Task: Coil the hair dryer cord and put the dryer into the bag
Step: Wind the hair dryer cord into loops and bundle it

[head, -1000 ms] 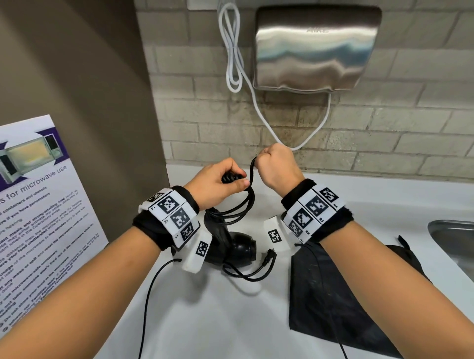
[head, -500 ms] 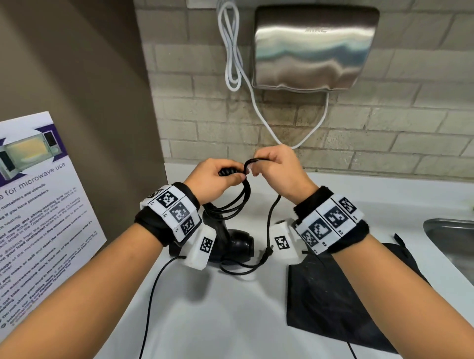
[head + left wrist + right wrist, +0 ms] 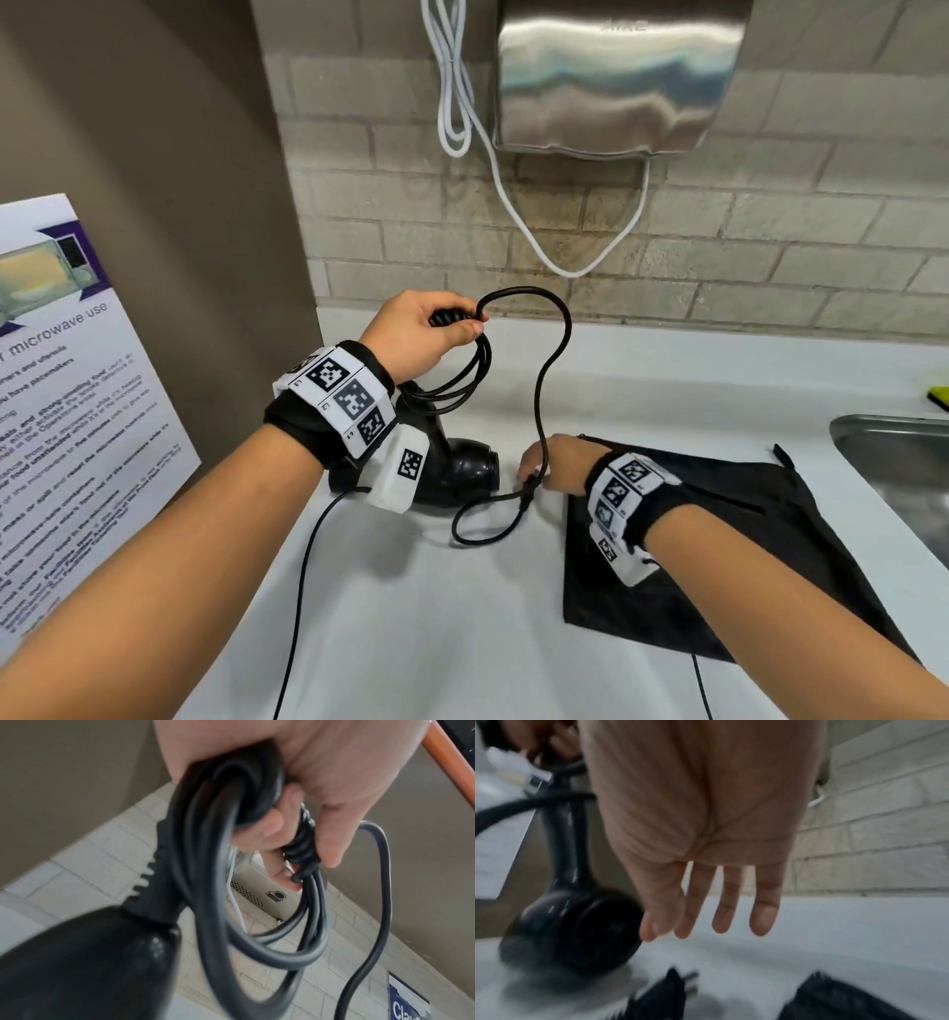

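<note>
With the coiled cord [image 3: 464,383] clenched above the hair dryer [image 3: 452,470] in the left hand [image 3: 426,334], the loose plug end [image 3: 529,491] on the countertop [image 3: 436,616] was best gathered by the open-fingered right hand [image 3: 557,462] beside the bag [image 3: 744,539] into a matching loop.

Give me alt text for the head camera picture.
A person's left hand holds coiled loops of a black hair dryer cord above the dryer on a white counter, while the right hand reaches down to the cord's loose end beside a flat black bag.
</note>
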Demonstrator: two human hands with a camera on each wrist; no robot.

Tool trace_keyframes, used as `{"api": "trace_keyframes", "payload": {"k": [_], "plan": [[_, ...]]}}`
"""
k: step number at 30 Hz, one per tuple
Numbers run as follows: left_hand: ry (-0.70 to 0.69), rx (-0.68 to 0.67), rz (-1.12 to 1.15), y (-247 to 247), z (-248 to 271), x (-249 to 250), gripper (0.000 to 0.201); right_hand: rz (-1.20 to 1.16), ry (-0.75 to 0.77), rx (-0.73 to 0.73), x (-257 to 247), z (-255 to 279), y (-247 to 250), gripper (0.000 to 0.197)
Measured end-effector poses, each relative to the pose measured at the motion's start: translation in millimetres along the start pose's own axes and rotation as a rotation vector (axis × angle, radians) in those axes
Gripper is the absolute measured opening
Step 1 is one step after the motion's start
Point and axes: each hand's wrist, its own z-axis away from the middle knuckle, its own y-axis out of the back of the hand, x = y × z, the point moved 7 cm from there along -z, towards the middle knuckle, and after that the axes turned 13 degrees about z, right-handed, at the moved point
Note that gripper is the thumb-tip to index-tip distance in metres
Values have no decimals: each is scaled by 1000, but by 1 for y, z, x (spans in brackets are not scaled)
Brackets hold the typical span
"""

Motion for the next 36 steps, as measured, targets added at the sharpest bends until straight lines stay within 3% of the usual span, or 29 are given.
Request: {"api": "trace_keyframes", "payload": {"k": [3,5,10,13,16,25,28,31,36], "plan": [[1,0,-19,-1,2,3,10,50,11,-76,-9,-10,-17,36],[-9,8,-28,-1,3,5,13,236,-4,-57,-16,-13,-18,40],[-20,31,-11,0,4,8,18,631,61,-96,-35,-10,-18,24],[-12,31,2,-1,5,10,20,684,77,-99,-41,-5,-17,12],[-16,25,17,-1,7,12,21,679,95,-93,-40,-3,-15,19],[-22,38,124,3,5,8,23,153,9,344,2,21,48,54],[-13,68,154,7,2,5,21,-188,72,650,10,38,68,31],[-19,89,173,10,-1,4,21,-550,232,903,-5,59,81,25],[-19,104,195,9,-2,4,21,-1013,406,1128,-37,76,103,24]]}}
